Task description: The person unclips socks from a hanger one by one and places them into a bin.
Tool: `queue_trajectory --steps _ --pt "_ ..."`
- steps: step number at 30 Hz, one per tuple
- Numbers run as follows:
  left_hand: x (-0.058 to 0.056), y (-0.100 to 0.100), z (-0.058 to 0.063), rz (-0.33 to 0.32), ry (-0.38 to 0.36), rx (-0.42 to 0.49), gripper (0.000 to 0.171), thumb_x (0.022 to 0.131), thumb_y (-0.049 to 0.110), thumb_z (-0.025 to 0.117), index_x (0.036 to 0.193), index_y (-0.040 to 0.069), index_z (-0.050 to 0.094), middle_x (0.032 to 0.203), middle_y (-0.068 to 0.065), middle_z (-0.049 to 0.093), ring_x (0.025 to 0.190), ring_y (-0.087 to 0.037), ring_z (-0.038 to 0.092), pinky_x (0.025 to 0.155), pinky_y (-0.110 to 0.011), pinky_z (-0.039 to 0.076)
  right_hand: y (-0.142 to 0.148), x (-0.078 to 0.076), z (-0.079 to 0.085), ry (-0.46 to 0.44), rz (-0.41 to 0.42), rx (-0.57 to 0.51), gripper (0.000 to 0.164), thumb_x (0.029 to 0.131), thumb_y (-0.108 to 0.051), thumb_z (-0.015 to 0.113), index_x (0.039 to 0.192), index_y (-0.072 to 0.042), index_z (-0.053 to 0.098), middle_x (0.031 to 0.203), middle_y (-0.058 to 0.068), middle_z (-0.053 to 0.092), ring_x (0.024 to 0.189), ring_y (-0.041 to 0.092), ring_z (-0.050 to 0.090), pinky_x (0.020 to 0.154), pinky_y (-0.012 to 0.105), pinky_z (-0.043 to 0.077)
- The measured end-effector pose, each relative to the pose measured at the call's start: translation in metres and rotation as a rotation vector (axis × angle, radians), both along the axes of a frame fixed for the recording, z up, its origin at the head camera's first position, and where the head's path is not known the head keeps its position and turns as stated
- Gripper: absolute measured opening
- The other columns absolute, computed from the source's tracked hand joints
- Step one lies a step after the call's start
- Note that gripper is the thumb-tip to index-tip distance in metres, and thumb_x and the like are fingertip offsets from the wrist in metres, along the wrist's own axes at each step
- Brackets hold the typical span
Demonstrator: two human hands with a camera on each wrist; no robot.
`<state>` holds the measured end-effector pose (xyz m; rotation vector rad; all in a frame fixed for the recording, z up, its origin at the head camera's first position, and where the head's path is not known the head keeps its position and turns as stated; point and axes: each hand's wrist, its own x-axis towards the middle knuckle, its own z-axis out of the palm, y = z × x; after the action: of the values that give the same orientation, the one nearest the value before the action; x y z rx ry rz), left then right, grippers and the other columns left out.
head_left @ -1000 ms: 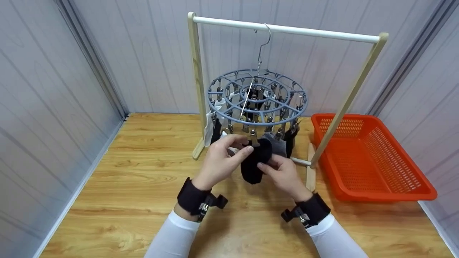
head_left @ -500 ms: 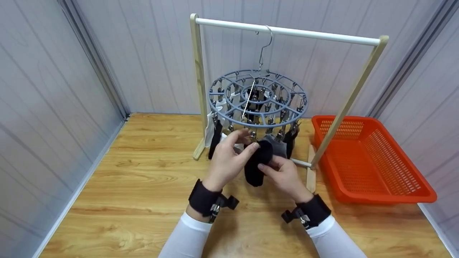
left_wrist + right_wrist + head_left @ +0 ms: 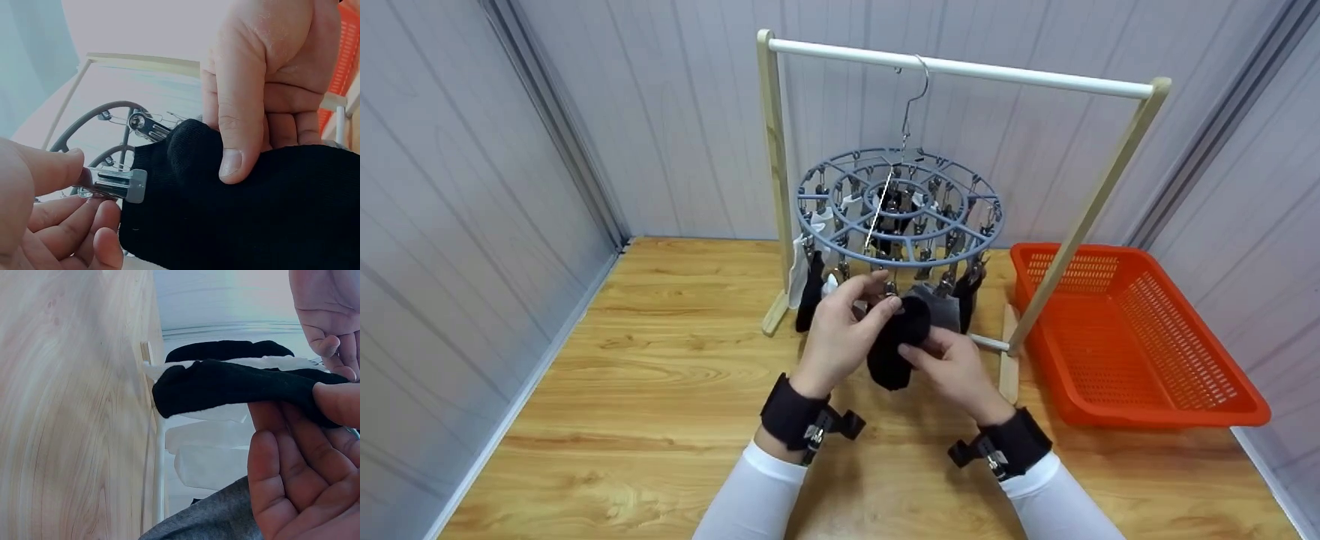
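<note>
In the head view a black sock (image 3: pixel 889 364) hangs at the front of a round grey-blue clip hanger (image 3: pixel 919 263). My left hand (image 3: pixel 829 330) pinches a metal clip (image 3: pixel 121 184) between thumb and fingers, and the clip's grey tip lies over the sock's edge in the left wrist view. Farther along the cloth, my right hand (image 3: pixel 956 367) pinches the same sock, thumb on top and fingers beneath. The right wrist view shows the sock stretched sideways from the right fingers. Behind it hangs a grey sock (image 3: pixel 945 307).
A wooden stand with a white rail (image 3: pixel 1035 73) carries the hanger by its hook. Several white and black socks hang from other clips. To the right sits an orange basket (image 3: pixel 1170 417) beside the stand's foot (image 3: pixel 1009 367). Pale panel walls surround the wooden surface (image 3: pixel 660 360).
My left hand has shifted slightly right and down, its thumb now over the clip that showed above the sock earlier. The right hand stays almost still on the sock.
</note>
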<state>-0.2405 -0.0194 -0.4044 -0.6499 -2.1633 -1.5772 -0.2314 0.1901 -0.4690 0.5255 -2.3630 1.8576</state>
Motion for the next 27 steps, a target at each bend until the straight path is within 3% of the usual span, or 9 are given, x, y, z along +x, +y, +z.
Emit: queue_trajectory --steps 10,16,19,27 --pt "0.0005 0.0018 -0.0023 -0.005 -0.009 0.051 0.03 0.106 0.017 0.079 0.13 0.001 0.078 0.109 -0.005 0.081 0.09 -0.014 0.075 0.074 -0.029 0.062 -0.0005 0.0013 -0.0014 0.018 -0.02 -0.011 0.018 0.103 -0.014 0.082 0.118 -0.004 0.084 0.104 0.009 0.084 0.089 0.014 0.075 0.074 0.024 0.06" --pt "-0.0004 0.0027 -0.0033 -0.014 -0.002 0.078 0.027 0.105 0.019 0.08 0.125 0.0 0.079 0.11 -0.006 0.081 0.088 -0.014 0.077 0.075 -0.031 0.064 -0.0015 0.0018 0.0004 0.041 -0.064 -0.018 0.009 0.104 -0.014 0.081 0.103 -0.005 0.083 0.077 0.014 0.069 0.067 0.016 0.061 0.06 0.021 0.046" --pt "-0.001 0.003 -0.0037 0.002 0.019 0.081 0.025 0.104 0.018 0.081 0.122 0.0 0.081 0.111 -0.006 0.08 0.088 -0.016 0.076 0.077 -0.031 0.063 -0.0015 0.0018 0.0015 0.057 -0.056 -0.031 0.01 0.104 -0.014 0.08 0.1 -0.005 0.082 0.071 0.014 0.064 0.063 0.021 0.057 0.056 0.021 0.043" --pt "-0.0008 0.0037 -0.0054 0.025 0.059 0.131 0.022 0.1 0.016 0.085 0.116 0.001 0.085 0.108 -0.007 0.081 0.089 -0.019 0.075 0.077 -0.029 0.061 0.0002 0.0011 0.0032 0.098 -0.044 -0.031 0.01 0.105 -0.017 0.08 0.1 -0.009 0.083 0.063 0.001 0.059 0.054 0.014 0.051 0.049 0.02 0.038"
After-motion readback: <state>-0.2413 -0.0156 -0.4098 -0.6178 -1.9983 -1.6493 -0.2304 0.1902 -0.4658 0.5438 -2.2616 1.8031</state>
